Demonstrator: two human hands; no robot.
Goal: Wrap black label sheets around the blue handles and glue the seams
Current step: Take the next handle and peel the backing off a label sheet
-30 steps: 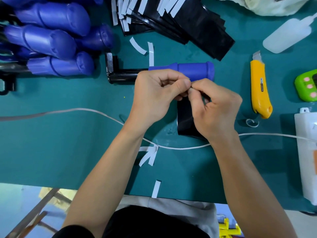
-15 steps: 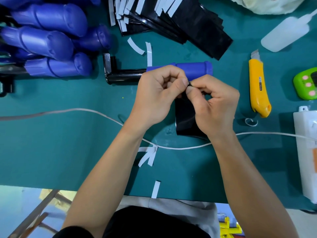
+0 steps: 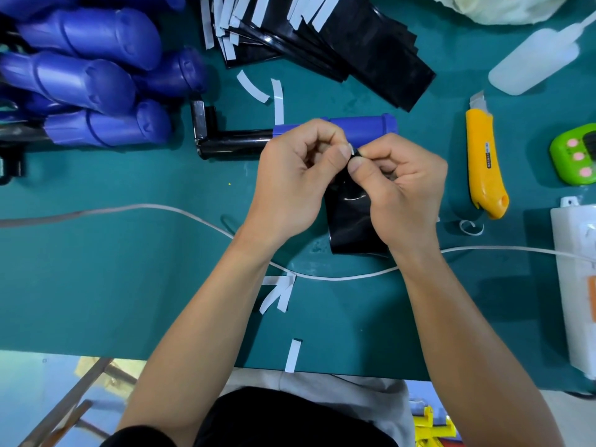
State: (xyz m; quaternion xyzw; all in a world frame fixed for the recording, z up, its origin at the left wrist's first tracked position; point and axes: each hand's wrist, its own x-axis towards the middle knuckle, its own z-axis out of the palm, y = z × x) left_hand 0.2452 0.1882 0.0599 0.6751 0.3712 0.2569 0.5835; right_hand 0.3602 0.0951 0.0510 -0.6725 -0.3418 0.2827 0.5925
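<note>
Both thumbs have drawn slightly apart at frame centre: left hand [image 3: 295,175] pinches one white liner tab [image 3: 351,150], right hand [image 3: 404,188] pinches one black label sheet [image 3: 351,227], just below one blue handle [image 3: 362,128] on the worktop [image 3: 129,269].

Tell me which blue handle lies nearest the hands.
The lone blue handle on the black bar, just beyond the left hand and right hand pinching the black label sheet. The other handles lie piled far left.

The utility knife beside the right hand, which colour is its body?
Yellow; the knife shows only in the head view.
</note>
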